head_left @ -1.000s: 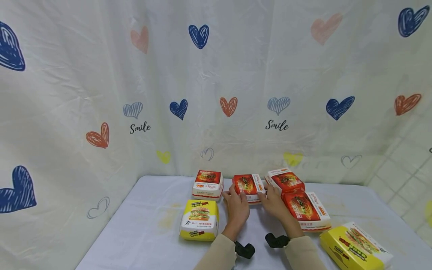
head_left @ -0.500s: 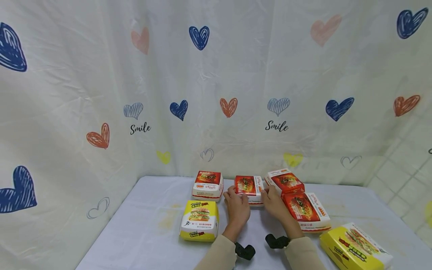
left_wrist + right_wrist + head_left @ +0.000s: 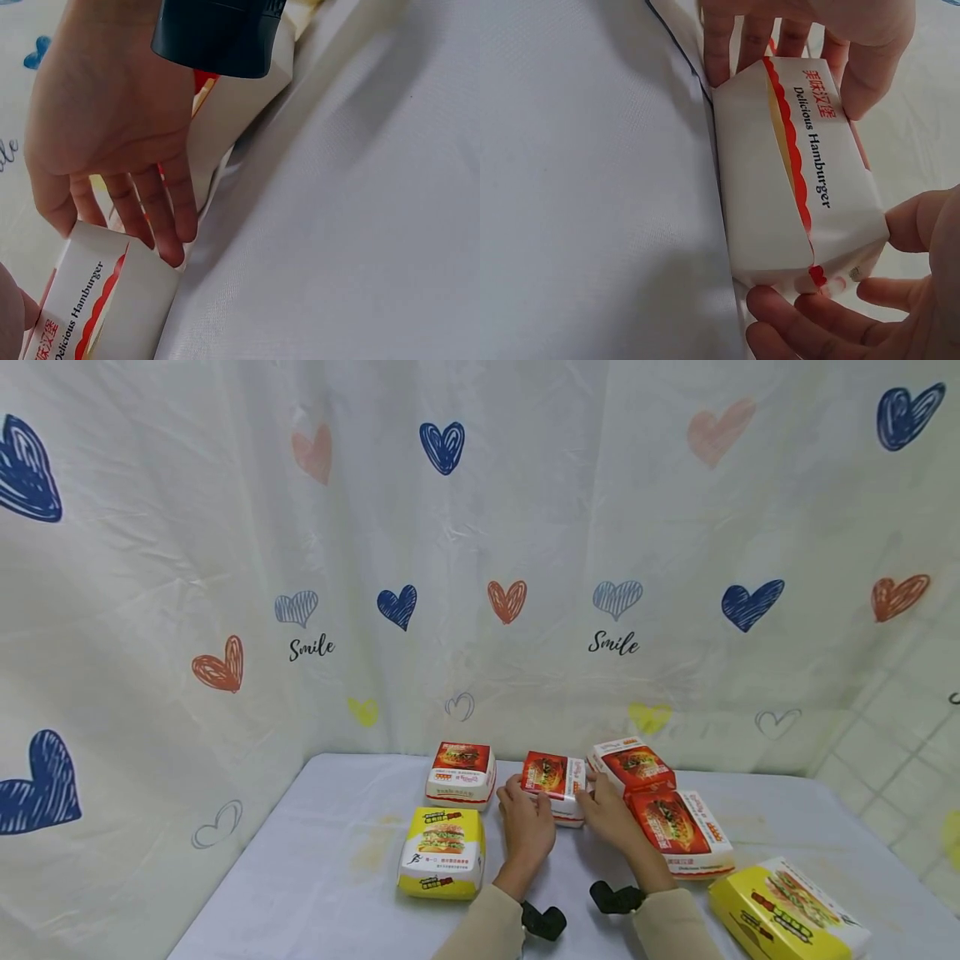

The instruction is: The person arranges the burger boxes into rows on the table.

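Between my two hands is a red and white hamburger box [image 3: 553, 774], marked "Delicious Hamburger" on its front in the right wrist view. My left hand [image 3: 527, 822] grips its left side, with the thumb by the upper edge. On the opposite side, my right hand [image 3: 611, 814] holds the box by its right end; the right wrist view shows this thumb at a corner and the fingers against the side. In the left wrist view the right hand [image 3: 112, 105] reaches to the far end of the box [image 3: 94, 292], while only part of the left hand shows at the edge.
Left of the hands stand a red and white box [image 3: 461, 774] and a yellow and white box [image 3: 442, 852]. Two red boxes touch each other at right, one behind [image 3: 634, 763] and one in front [image 3: 682, 832]. A yellow box [image 3: 787, 910] lies nearer. A heart-print curtain [image 3: 525, 527] borders the table.
The held box has come slightly toward me and right, turning a little. Both hands stay around it, with small finger shifts. The other boxes keep their places.
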`<action>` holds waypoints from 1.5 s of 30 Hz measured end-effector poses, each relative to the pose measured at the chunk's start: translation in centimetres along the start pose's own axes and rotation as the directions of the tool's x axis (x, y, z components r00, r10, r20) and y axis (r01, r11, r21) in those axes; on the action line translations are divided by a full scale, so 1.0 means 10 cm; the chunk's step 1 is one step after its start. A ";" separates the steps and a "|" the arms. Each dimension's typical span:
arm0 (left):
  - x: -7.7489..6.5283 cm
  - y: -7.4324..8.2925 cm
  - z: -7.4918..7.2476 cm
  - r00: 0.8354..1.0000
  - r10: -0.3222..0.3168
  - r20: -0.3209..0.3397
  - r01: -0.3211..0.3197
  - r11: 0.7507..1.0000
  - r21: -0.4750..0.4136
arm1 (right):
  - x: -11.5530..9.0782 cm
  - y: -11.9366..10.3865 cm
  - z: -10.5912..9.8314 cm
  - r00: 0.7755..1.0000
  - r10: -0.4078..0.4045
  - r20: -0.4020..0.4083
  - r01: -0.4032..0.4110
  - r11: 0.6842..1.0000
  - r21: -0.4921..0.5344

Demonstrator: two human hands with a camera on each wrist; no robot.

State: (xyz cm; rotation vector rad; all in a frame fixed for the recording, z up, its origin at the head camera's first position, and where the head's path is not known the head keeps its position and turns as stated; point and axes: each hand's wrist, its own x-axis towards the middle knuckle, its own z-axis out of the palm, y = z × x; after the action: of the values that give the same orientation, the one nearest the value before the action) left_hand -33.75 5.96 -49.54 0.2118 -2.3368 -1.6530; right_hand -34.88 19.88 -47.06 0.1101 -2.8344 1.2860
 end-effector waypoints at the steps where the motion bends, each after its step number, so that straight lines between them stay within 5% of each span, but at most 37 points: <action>1: 0.00 -0.01 0.00 1.000 -0.002 0.005 0.002 1.000 -0.002 | 0.00 0.00 0.00 1.000 -0.005 0.002 0.005 1.000 -0.004; 11: 0.01 -0.02 0.01 1.000 -0.005 0.009 0.006 0.999 -0.053 | 0.03 0.03 0.00 0.997 -0.082 0.014 0.082 0.996 -0.018; 32: -0.02 -0.02 0.03 1.000 -0.011 -0.018 0.011 0.999 -0.045 | -0.01 0.01 0.01 1.000 0.030 -0.005 -0.029 0.997 0.076; 45: -0.02 -0.05 0.06 1.000 0.012 -0.028 -0.012 1.000 -0.022 | 0.02 0.07 0.03 0.998 -0.018 -0.053 0.019 0.999 0.032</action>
State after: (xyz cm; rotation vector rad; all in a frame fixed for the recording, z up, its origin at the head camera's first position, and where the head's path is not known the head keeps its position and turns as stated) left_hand -33.72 6.42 -50.21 0.2145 -2.2943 -1.6584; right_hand -35.15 20.13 -47.77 0.1013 -2.7622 1.3119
